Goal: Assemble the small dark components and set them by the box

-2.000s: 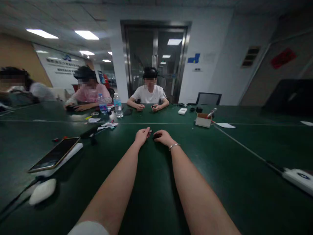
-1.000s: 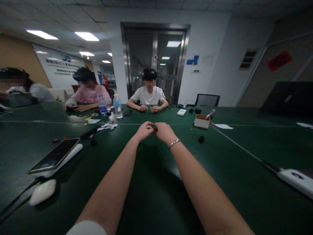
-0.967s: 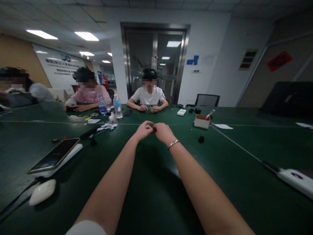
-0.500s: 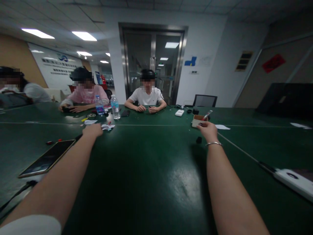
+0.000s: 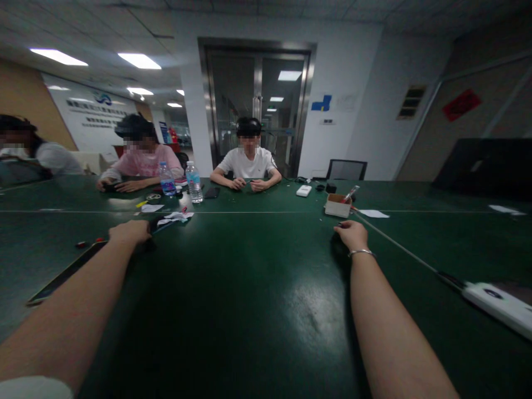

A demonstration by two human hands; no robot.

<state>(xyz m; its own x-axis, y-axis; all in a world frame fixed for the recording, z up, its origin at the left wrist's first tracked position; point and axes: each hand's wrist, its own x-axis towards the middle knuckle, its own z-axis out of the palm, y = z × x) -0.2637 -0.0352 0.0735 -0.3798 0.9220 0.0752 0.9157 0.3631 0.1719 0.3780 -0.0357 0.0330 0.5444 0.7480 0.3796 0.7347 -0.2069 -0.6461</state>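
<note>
Showing curled: left hand [image 5: 129, 233], right hand [image 5: 352, 235]; both grasps unclear; box [image 5: 336, 209] beyond right holds stick [image 5: 352, 192].

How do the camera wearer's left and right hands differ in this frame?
The right hand has a silver bracelet at its wrist; the left hand shows none. The left hand is near the crumpled paper, the right hand near the box. The left hand's fingertips are hidden; some of the right hand's show. Both are bare and reach out over the green table.

Glossy, smooth tabletop [image 5: 236, 310]; shiny metal bracelet [image 5: 361, 253]; clear plastic bottle [image 5: 194, 187].
</note>
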